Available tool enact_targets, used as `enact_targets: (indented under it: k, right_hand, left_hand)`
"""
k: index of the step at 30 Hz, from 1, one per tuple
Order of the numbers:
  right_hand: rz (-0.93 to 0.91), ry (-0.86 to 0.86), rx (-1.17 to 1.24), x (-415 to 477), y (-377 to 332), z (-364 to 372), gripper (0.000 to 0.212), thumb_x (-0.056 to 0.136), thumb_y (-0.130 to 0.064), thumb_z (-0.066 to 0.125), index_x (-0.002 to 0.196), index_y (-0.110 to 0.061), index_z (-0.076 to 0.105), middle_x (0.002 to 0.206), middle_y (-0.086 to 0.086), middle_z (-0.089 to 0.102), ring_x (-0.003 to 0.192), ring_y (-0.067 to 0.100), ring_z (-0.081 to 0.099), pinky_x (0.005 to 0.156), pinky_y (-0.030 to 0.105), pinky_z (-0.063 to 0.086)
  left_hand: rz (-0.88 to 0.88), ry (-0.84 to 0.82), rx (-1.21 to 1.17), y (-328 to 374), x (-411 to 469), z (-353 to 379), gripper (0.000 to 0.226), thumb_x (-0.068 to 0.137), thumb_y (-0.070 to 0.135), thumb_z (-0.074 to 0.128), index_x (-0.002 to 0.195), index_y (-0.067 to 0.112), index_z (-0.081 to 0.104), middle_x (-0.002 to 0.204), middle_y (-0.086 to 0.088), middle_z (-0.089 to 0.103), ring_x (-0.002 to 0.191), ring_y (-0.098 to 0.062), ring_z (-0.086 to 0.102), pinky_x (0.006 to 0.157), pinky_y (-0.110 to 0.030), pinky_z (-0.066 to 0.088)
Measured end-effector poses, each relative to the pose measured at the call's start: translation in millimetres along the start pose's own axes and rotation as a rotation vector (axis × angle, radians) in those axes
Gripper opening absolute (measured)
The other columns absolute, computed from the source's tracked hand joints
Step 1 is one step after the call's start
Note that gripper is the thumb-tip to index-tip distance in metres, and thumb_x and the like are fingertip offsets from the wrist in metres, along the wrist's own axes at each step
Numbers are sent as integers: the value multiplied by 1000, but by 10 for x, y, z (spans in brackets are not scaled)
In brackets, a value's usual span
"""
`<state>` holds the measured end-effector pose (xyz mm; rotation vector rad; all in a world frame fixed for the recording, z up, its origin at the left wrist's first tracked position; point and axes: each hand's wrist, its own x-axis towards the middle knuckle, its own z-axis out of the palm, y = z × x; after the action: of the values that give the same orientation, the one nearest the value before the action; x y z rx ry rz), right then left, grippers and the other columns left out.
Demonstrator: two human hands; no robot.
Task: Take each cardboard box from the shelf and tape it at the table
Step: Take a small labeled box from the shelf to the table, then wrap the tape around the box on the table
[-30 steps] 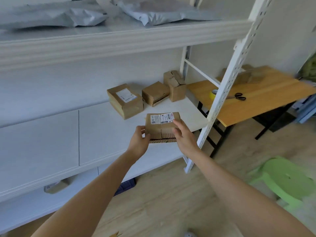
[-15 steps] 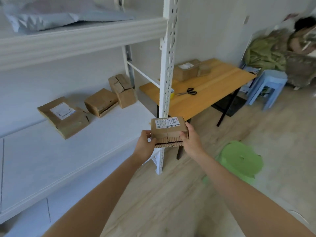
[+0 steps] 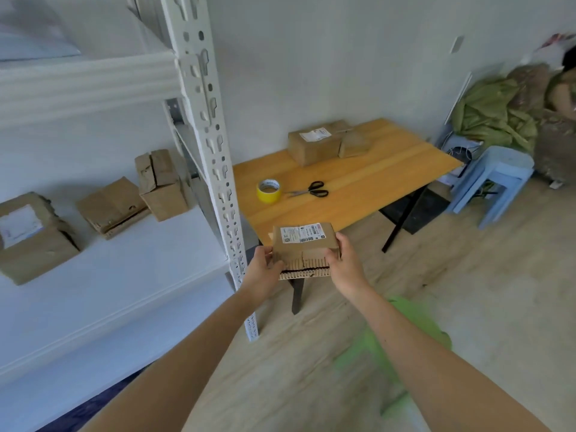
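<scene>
**Box held in both hands at the table's near edge**

Both of my forearms reach forward and draw together toward one cardboard box. The left hand grips the box's left end, thumb on the near face and fingers curled under it. The right hand wraps the right end the same way, thumb laid across the near face. The box sits level between them with its printed label on top and a frayed corrugated edge toward me. It is in the air at the near corner of the table, not resting on it.

On the floor on my side of the table, under my right forearm, is a blurred green stool. The white shelf post stands just left of the table's near corner.

On the table's left part lie a yellow tape roll and black-handled scissors, close together. At the table's far edge a labelled box touches a smaller box.

Left of the table, past the post, three more boxes sit on the shelf board. Right of the table stands a blue stool, with green sacks beyond it against the wall.
</scene>
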<state>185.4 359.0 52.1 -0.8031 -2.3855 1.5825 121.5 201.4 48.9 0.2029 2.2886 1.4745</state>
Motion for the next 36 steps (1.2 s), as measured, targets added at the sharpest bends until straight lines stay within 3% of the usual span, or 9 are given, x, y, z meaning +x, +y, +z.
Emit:
enact_targets:
  k: [3, 9, 12, 17, 24, 29, 33, 36]
  right_hand:
    - [7, -19, -11, 334, 112, -152, 46, 104, -16, 43, 148, -16, 32, 119, -11, 47, 111, 5, 46, 86, 20, 37]
    - [23, -16, -4, 1116, 243, -291, 44, 103, -15, 44, 146, -15, 35, 130, -1, 54, 111, 10, 51, 87, 21, 41]
    - [43, -24, -10, 1582, 213, -329, 45, 104, -15, 43, 148, -13, 32, 129, 0, 54, 107, 10, 50, 79, 17, 43]
    - [51, -14, -62, 2399, 103, -349, 45, 103, -17, 46, 147, -14, 36, 134, 1, 54, 119, 18, 52, 97, 35, 46]
    - [44, -69, -86, 3224, -35, -360, 45, 103, -14, 43, 147, -14, 35, 134, 1, 53, 113, 17, 53, 92, 36, 48]
    - [21, -134, -89, 3774, -51, -278, 44, 103, -14, 43, 147, -13, 36, 133, 1, 54, 117, 19, 53, 92, 34, 48]
    - [-25, -202, -94, 4239, -58, -160, 38, 103, -13, 44, 141, -15, 43, 122, -3, 57, 112, 18, 56, 83, 28, 47]
    - [-49, -267, -97, 4554, -15, -80, 39, 103, -13, 43, 141, -15, 43, 128, 1, 57, 113, 20, 56, 86, 32, 47]
  left_hand:
    - [-27, 11, 17, 73, 286, 222, 31, 97, 13, 50, 127, 12, 43, 125, -1, 56, 107, -16, 55, 93, -37, 48]
    - [-37, -3, 57, 263, 996, 493, 29, 99, 15, 48, 127, 13, 41, 120, 4, 53, 100, -12, 52, 76, -24, 40]
    - [-51, -10, 64, 399, 1453, 542, 32, 98, 16, 49, 129, 12, 41, 124, 1, 53, 102, -13, 52, 77, -26, 41]
    - [-67, -24, 12, 573, 2180, 583, 32, 98, 15, 48, 129, 11, 40, 127, -4, 54, 100, -18, 54, 72, -29, 42]
    - [-100, -16, -71, 792, 2921, 609, 20, 100, 13, 46, 118, 19, 39, 119, -2, 54, 100, -18, 53, 71, -31, 42]
    - [-131, 52, -65, 847, 3351, 610, 29, 99, 13, 46, 128, 12, 41, 120, 0, 53, 98, -16, 53, 70, -29, 43]
    - [-182, 114, -55, 844, 3697, 608, 34, 98, 12, 47, 132, 10, 41, 123, -1, 55, 102, -18, 55, 75, -29, 41]
    - [-233, 155, -65, 801, 3947, 638, 36, 98, 13, 48, 133, 12, 41, 126, -3, 56, 108, -22, 57, 75, -29, 42]
